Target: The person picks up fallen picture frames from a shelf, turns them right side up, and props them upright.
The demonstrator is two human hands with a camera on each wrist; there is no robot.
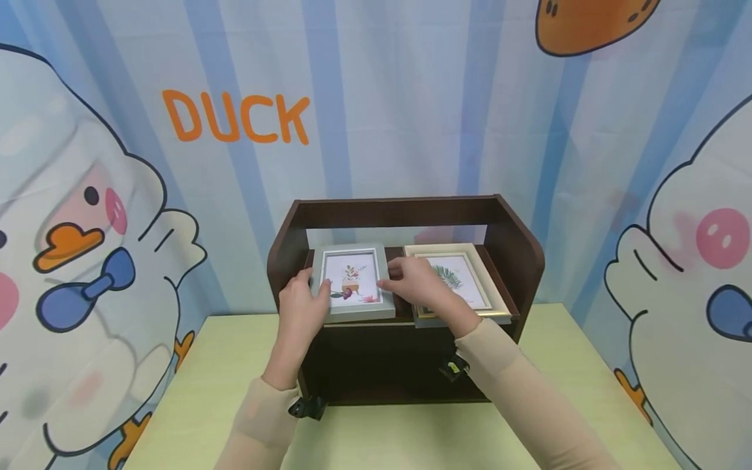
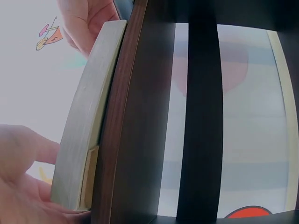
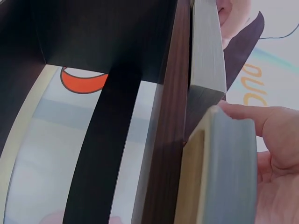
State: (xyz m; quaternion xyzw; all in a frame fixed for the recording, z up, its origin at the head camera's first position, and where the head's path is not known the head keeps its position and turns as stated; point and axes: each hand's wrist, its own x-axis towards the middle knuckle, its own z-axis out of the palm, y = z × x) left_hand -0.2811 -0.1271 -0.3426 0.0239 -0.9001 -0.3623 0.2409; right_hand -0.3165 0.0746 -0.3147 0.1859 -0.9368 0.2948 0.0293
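A light grey picture frame [image 1: 386, 301] with a potted-plant print lies face up on the left of the dark brown shelf's [image 1: 405, 362] upper board. My left hand [image 1: 301, 307] grips its left edge, thumb over the front border. At its right edge my right hand [image 1: 418, 282] holds the border between thumb and fingers. In the left wrist view, the grey frame's side [image 2: 86, 112] lies along the board edge, between the two hands. A cream picture frame [image 1: 490, 287] with a green leaf print lies to the right, partly behind my right hand and wrist.
The shelf has raised side panels [image 1: 519, 251] and a back rail [image 1: 399, 212]. It stands on a pale yellow-green table [image 1: 235, 372]. Behind hangs a striped blue curtain [image 1: 388, 98] with duck drawings.
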